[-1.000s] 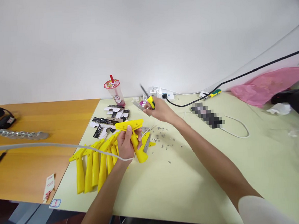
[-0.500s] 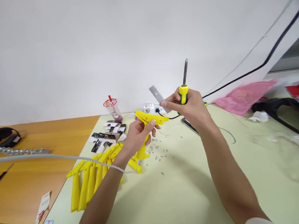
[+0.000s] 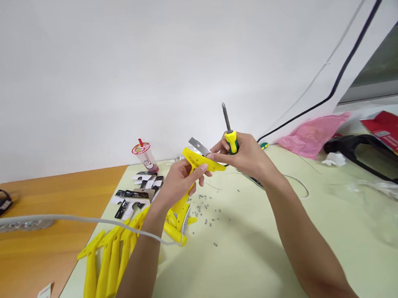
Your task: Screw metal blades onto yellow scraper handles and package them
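Note:
My left hand point(image 3: 182, 179) is wrapped round a yellow plastic scraper handle point(image 3: 201, 161), its wide head tilted up in front of me. Between the thumb and finger of my right hand point(image 3: 250, 157) is a flat metal scraper blade point(image 3: 199, 145), right at the upper edge of the handle's head. Whether the blade touches the head I cannot tell. Tucked in the same hand, a yellow-and-green screwdriver point(image 3: 231, 136) points upward. Small screws or nuts point(image 3: 205, 207) lie scattered below my hands. Several more yellow scraper handles point(image 3: 106, 265) lie in a row under my left forearm.
Black-and-white cards point(image 3: 133, 200) and a drink cup with a red straw point(image 3: 145, 156) stand at the back left. A grey cable point(image 3: 88, 219) crosses at left. To the right are a pink bag point(image 3: 311, 135), a black frame point(image 3: 354, 153) and clear plastic point(image 3: 384, 200).
My right hand has come down and left, bringing the blade from above to the edge of the scraper handle's head. The screwdriver moved along with it. The view has shifted slightly.

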{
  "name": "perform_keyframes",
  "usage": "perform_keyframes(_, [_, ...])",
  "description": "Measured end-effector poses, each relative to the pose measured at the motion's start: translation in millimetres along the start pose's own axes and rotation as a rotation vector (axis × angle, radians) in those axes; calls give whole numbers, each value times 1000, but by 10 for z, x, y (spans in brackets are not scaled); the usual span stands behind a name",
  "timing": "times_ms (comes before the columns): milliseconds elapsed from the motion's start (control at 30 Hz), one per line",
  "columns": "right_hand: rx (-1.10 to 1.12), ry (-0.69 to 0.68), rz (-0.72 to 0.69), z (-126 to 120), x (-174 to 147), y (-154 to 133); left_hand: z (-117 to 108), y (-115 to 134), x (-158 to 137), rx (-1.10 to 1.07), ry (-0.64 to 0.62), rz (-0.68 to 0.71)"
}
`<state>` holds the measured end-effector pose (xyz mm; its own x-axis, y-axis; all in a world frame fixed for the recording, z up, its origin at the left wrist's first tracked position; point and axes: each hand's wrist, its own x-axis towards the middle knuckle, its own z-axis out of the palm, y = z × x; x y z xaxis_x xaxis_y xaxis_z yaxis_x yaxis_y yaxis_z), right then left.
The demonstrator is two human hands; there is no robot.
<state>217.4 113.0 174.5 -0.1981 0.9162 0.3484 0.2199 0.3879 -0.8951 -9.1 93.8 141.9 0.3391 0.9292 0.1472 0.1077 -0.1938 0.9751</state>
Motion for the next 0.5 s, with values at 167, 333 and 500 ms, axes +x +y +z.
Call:
perform_keyframes(167, [-23,-18,-39,71,25,67,-123,-6,15,-15,9,-21])
perform_keyframes(333, [-45,22,-48,168,6,68,-178,-28,27,-14,34,-24])
perform_keyframes(500, [-36,29,-58,216,16,74,-168,-21,39,-37,46,-29])
